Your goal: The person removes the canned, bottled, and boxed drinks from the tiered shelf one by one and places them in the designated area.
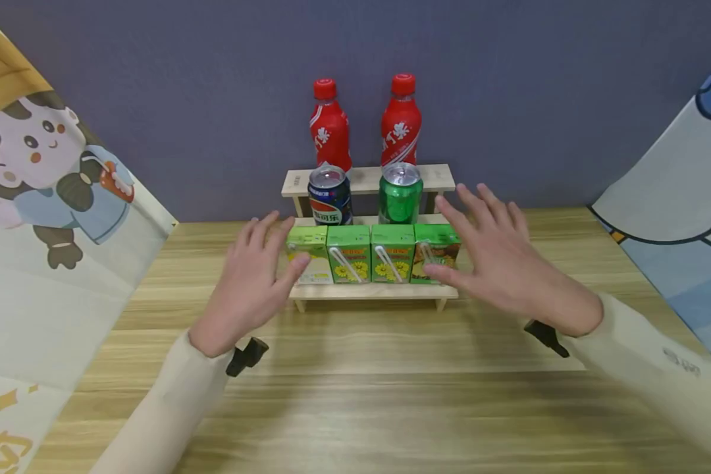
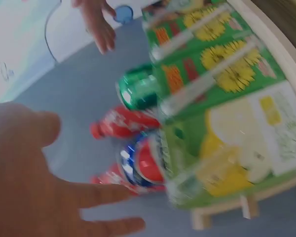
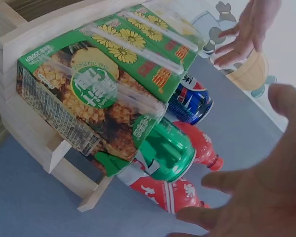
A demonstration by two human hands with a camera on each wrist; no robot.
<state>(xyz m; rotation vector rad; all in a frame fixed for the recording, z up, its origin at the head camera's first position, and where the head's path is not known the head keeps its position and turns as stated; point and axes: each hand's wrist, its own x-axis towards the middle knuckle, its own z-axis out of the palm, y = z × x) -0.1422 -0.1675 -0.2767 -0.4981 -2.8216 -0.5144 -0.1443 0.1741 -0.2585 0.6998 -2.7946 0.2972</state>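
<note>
Two hands (image 1: 245, 284) (image 1: 499, 260) near four cartons (image 1: 349, 253)

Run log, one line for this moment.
Left hand: empty, near left-end carton; Right hand: empty, near right-end carton; Cartons: four, front tier; Cans: two, behind cartons; Red bottles: two, behind cans

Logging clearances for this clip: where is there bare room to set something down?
The tabletop is bare in front of the rack, between the sleeves, and between the left hand and the left panel. Narrow gaps part the red bottles and the cans. The front shelf is crowded: four cartons stand side by side.
</note>
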